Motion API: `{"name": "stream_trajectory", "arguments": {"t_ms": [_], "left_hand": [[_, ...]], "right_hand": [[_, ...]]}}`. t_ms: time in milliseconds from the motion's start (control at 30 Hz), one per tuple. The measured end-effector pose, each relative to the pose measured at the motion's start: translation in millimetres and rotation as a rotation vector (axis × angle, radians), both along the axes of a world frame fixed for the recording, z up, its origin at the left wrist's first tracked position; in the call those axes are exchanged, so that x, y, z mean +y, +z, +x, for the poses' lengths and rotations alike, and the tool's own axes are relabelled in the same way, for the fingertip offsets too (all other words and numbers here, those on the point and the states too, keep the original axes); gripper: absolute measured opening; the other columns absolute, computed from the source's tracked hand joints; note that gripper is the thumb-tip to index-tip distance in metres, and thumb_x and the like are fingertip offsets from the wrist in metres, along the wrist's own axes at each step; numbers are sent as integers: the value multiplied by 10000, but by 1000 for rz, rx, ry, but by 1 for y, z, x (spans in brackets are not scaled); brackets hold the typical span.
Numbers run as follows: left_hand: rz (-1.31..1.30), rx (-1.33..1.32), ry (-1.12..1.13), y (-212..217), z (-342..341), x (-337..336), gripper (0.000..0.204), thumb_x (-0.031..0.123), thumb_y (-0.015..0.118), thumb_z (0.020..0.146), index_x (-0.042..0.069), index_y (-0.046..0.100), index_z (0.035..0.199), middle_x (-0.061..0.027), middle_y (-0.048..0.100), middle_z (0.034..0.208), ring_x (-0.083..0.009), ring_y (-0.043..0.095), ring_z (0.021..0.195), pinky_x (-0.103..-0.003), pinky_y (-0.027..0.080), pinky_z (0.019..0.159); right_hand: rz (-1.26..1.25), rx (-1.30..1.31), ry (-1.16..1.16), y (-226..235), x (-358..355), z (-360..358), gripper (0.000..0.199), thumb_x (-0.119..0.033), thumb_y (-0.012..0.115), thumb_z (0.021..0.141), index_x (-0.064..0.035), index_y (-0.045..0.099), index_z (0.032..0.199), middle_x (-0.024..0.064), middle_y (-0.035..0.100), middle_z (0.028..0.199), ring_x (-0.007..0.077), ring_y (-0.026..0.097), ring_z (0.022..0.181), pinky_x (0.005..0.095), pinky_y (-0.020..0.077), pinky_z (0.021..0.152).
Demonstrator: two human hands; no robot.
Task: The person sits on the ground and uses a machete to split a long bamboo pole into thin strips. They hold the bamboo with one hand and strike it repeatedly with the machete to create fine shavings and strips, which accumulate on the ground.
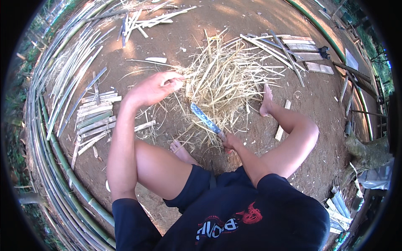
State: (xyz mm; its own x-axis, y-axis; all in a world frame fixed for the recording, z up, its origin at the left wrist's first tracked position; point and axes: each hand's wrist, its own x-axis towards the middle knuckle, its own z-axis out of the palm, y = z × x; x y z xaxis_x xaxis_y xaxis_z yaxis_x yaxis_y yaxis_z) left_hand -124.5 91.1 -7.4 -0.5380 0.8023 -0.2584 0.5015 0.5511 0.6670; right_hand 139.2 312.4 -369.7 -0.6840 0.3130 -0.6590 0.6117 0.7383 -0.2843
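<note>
My right hand [229, 142] is closed round the handle of a machete [205, 119], whose bluish-grey blade points up and to the left. Ahead of the blade spreads a heap of pale bamboo shavings [226, 77], lying between my bare feet. At the heap's left edge is my left hand [161, 87], its fingers curled together near the machete's tip. Pale slivers show beside those fingertips, but what they grip is hidden. A thin bamboo strip [150, 62] lies just beyond this hand.
Split bamboo slats [97, 119] lie stacked at left, near long thin strips [77, 75]. Green bamboo poles [79, 190] curve along the left side. More slats [301, 48] rest at far right, cut pieces [146, 21] at the back. A tree trunk [368, 152] stands at right.
</note>
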Motion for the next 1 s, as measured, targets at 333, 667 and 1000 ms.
{"name": "stream_trajectory", "arguments": {"t_ms": [333,667,1000], "left_hand": [[-43,35,-68,-5,6,23,351,277,537,993,98,572,1293,-108,625,1239,-217,589,1131,-340,448,989],[-30,107,-48,8,24,15,372,320,523,993,107,572,1293,-94,604,1287,-247,575,1181,-401,462,990],[-113,196,-64,7,25,12,410,364,534,983,114,561,1306,-98,600,1301,-261,584,1175,-394,448,1006]], "right_hand": [[-945,94,-547,69,17,5,283,-29,566,831,36,474,1090,154,652,745,185,630,494,271,521,407],[-881,586,-1179,175,36,105,256,-39,584,857,75,493,1068,67,541,623,149,551,427,268,462,359],[-520,587,-844,151,24,-25,205,-83,569,823,57,527,966,54,531,564,126,524,413,282,409,339]]}}
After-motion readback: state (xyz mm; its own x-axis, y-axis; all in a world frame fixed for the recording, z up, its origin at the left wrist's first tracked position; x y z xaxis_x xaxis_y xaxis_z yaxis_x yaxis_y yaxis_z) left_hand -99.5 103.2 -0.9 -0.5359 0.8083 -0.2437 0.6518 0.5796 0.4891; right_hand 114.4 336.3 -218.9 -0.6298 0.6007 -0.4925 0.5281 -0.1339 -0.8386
